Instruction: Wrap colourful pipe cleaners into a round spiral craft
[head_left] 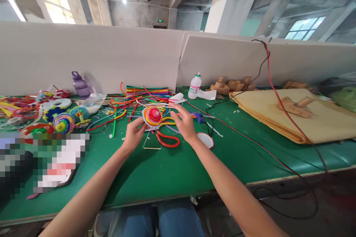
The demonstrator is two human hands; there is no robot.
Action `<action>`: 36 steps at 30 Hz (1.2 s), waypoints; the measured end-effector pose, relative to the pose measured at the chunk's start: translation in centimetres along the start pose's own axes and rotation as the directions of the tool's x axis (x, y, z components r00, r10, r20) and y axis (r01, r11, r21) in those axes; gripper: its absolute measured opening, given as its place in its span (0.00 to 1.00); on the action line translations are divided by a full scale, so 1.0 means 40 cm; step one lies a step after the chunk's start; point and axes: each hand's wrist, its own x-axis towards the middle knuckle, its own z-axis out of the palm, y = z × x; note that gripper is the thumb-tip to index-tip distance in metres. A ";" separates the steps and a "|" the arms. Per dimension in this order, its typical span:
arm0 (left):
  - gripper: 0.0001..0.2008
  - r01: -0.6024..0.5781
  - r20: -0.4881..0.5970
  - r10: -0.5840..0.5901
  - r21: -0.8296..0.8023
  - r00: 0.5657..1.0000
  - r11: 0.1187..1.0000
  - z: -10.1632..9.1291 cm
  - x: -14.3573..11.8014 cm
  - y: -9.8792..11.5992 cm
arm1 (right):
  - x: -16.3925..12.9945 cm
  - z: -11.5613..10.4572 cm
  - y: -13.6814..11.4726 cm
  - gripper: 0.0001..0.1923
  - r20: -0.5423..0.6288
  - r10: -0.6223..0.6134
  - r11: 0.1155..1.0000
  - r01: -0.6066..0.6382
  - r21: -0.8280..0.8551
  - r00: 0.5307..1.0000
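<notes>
Over the middle of the table, my left hand (135,133) grips the edge of a small round disc of coiled pipe cleaners (152,116). Red and pink rings form its raised centre, with yellow, orange and light blue around them. A thin pale string hangs below it. My right hand (183,121) is just to the right of the disc, fingers apart and holding nothing; whether a fingertip touches the disc I cannot tell. Red-handled scissors (168,145) lie beneath the hands. A blue glue gun (198,117) rests right of my right hand.
Loose pipe cleaners (147,92) spread along the back. Several finished coiled pieces (63,123) lie left, near a purple bottle (80,84). A white bottle (195,86) stands behind, a round lid (205,140) lies right. Brown paper sheets (267,118) and a red cable (274,85) occupy the right.
</notes>
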 end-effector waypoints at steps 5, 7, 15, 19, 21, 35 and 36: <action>0.12 -0.161 0.025 0.159 0.123 0.987 0.979 -0.007 -0.002 -0.014 | -0.013 0.009 -0.033 0.25 0.161 -0.087 0.989 0.066 0.132 0.983; 0.11 -0.192 0.037 0.189 0.142 0.981 0.971 -0.005 -0.005 -0.016 | -0.021 0.021 -0.041 0.29 0.209 -0.134 0.989 0.115 0.097 0.969; 0.10 -0.237 0.099 0.220 0.221 0.971 0.946 0.002 -0.015 -0.018 | -0.034 0.046 -0.030 0.30 0.258 -0.183 0.983 0.184 0.023 0.948; 0.12 -0.252 0.100 0.233 0.268 0.967 0.930 0.001 -0.013 -0.019 | -0.033 0.048 -0.029 0.35 0.278 -0.196 0.979 0.206 -0.006 0.940; 0.12 -0.266 0.095 0.249 0.311 0.964 0.912 0.001 -0.013 -0.019 | -0.033 0.049 -0.031 0.37 0.286 -0.218 0.972 0.233 -0.017 0.933; 0.11 -0.323 0.009 0.351 0.412 0.936 0.852 0.002 -0.019 -0.009 | -0.040 0.062 -0.058 0.24 0.258 -0.238 0.968 0.251 -0.020 0.937; 0.11 -0.321 0.009 0.348 0.411 0.937 0.853 0.003 -0.019 -0.010 | -0.040 0.062 -0.056 0.25 0.261 -0.244 0.966 0.257 -0.020 0.934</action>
